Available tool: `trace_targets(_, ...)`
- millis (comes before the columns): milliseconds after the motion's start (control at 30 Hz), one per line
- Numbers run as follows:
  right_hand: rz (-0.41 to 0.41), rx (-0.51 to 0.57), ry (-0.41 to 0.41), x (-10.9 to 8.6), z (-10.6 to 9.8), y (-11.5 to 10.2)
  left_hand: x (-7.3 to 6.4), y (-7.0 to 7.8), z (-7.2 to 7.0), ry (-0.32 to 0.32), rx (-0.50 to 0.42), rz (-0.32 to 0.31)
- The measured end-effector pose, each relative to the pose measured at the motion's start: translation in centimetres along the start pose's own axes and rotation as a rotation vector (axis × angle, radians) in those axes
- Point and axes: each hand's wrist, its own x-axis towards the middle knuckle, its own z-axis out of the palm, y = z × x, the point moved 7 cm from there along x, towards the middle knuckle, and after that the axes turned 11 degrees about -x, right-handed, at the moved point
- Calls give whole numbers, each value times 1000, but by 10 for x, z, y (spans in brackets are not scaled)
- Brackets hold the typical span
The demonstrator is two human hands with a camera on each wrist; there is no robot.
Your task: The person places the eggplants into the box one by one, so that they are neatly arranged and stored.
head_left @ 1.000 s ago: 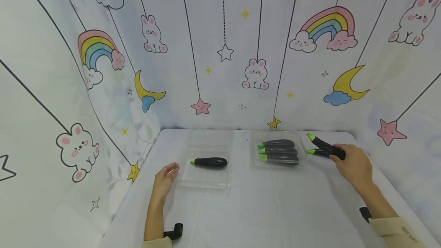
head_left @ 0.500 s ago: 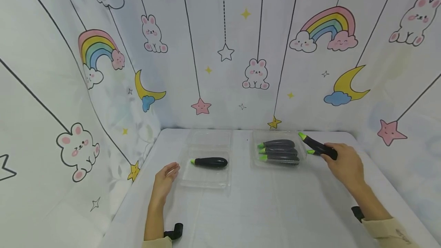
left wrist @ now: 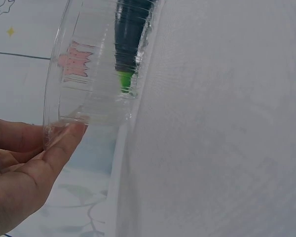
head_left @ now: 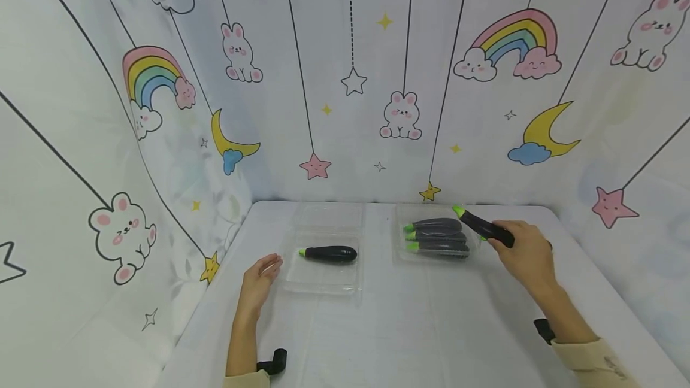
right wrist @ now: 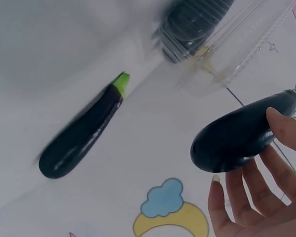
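My right hand [head_left: 524, 256] grips a dark eggplant [head_left: 487, 227] by its thick end, its green tip raised over the right edge of a clear plastic container [head_left: 401, 256]. Several eggplants [head_left: 438, 237] lie side by side in that container. Under my right hand is another eggplant [right wrist: 81, 131] on the table, mostly hidden in the head view. My left hand [head_left: 259, 283] holds the left rim of a second clear container [left wrist: 52, 98], thumb and fingers on either side of its lip. A single eggplant [head_left: 330, 254] lies in this left container.
Both containers stand on a white table [head_left: 393, 328], their raised clear lids [head_left: 329, 215] toward the back. Behind and around the table hangs a white curtain [head_left: 345, 130] printed with rabbits, stars and rainbows.
My right hand has moved left with the eggplant, from above the loose one toward the right container. My left hand and the left container stay as they were.
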Motion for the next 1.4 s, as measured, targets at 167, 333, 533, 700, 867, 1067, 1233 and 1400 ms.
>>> trace_targets(167, -26, 27, 8, 0, 2, -13, 0, -1, 0, -3, -1, 4)
trace_targets(333, -50, 56, 23, 0, 4, -27, 0, -1, 0, -5, -11, 7)
trace_targets(533, -56, 64, 18, 2, 7, -42, 2, -2, 1, 1, -13, 4)
trace_targets(700, -64, 80, 7, 4, 11, -53, 2, -1, 1, -1, -12, 1)
trace_targets(867, -62, 91, -8, 7, 16, -61, 1, 0, 1, -6, 1, 3)
trace_targets(1067, -70, 94, -25, 8, 23, -70, 0, 1, 0, -8, 9, 0)
trace_targets(1233, -74, 93, -43, 10, 30, -76, 0, 1, -1, -8, 9, 1)
trace_targets(1400, -74, 99, -52, 11, 33, -84, 1, 0, -1, -7, 8, 0)
